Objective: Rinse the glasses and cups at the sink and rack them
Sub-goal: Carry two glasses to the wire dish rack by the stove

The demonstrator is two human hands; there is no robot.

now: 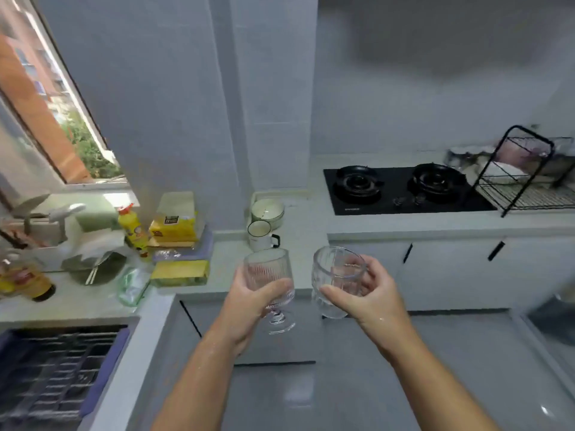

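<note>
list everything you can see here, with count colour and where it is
left glass: 1, clear ribbed, stemmed, in the left hand
right glass: 1, clear ribbed, in the right hand, mouth tipped toward the camera
mug: 1, white with dark rim and handle, on the counter behind the glasses
bowl: 1, white, just behind the mug
hob: 1, black, two burners, right counter
dish rack: 1, black wire, right of the hob
bottle: 1, yellow with red cap, left counter
sponge: 1, yellow, left counter edge
sink grid: 1, dark, lower left
left hand: 1, grips the left glass
right hand: 1, holds the right glass
</note>
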